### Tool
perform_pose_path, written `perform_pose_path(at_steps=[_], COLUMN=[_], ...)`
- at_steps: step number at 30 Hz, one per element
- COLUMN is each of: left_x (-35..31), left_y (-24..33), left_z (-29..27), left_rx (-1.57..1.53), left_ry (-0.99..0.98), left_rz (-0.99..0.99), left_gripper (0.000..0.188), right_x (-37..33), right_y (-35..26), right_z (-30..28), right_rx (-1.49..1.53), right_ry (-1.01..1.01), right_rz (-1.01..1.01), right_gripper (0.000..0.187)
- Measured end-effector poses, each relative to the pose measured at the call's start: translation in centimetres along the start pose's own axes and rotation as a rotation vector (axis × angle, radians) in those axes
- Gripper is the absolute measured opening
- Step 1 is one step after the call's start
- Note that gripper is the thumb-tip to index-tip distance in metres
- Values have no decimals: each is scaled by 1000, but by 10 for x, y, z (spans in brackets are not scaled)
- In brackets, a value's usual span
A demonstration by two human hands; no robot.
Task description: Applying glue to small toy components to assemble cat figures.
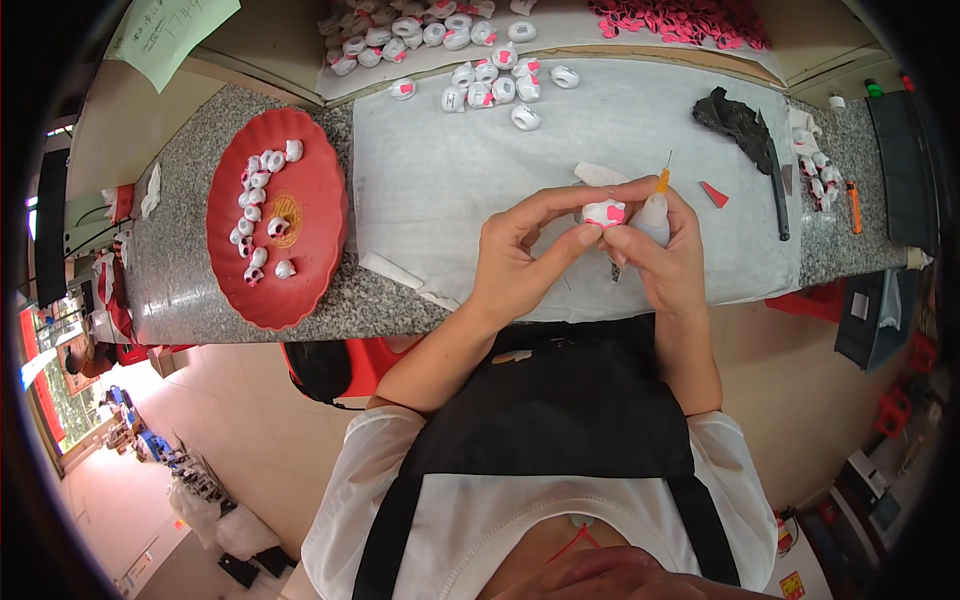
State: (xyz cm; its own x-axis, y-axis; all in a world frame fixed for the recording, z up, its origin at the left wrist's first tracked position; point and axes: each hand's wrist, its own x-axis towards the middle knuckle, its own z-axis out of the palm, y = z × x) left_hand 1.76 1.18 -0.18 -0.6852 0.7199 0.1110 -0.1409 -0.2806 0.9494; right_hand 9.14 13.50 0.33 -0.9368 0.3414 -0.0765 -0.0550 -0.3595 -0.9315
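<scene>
My left hand [520,245] is closed, its fingertips and thumb pinching a small white figurine head with a pink bow [603,211] above the white paper sheet [430,170]. My right hand [668,262] is closed too, with a translucent squeeze bottle [654,218] tucked in it. The bottle's orange needle tip [663,181] points up and away from me. Thumb and fingertips of the right hand also touch the right side of the head. A thin dark-tipped tool [615,272] shows partly below the fingers; what holds it is hidden.
At the left, a scalloped red tray [222,200] holds several white heads. More heads [480,92] lie at the back, beside a pile of pink pieces [680,22]. To the right are a crumpled black bag [735,122], a red scrap [714,194] and an orange marker [854,208].
</scene>
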Motion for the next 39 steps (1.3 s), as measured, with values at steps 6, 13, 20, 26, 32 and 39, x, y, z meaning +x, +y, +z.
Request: perform_pose_path(at_steps=[6,13,20,26,32,39], left_x=[0,0,6,8,6,5], left_y=[1,-6,-8,-10,-10,-9], left_z=[-2,-4,-8,-13,-9,-7], left_rx=[-91,-143,-281,-501,-387,-367], left_ry=[-24,-126,136,189,185,161], left_rz=[-45,29,-120,-132,-131,-69], left_gripper=[23,19,23,24,25,26], right_x=[0,-4,-3,13,11,13], right_y=[0,-1,-16,3,-7,-11], right_z=[-1,-9,-25,-25,-16,18], right_rx=[20,147,-116,-1006,-724,-37], right_ry=[-19,-95,174,154,241,52], right_rz=[15,71,-9,-277,-142,-2], right_gripper=[25,24,25,13,12,11])
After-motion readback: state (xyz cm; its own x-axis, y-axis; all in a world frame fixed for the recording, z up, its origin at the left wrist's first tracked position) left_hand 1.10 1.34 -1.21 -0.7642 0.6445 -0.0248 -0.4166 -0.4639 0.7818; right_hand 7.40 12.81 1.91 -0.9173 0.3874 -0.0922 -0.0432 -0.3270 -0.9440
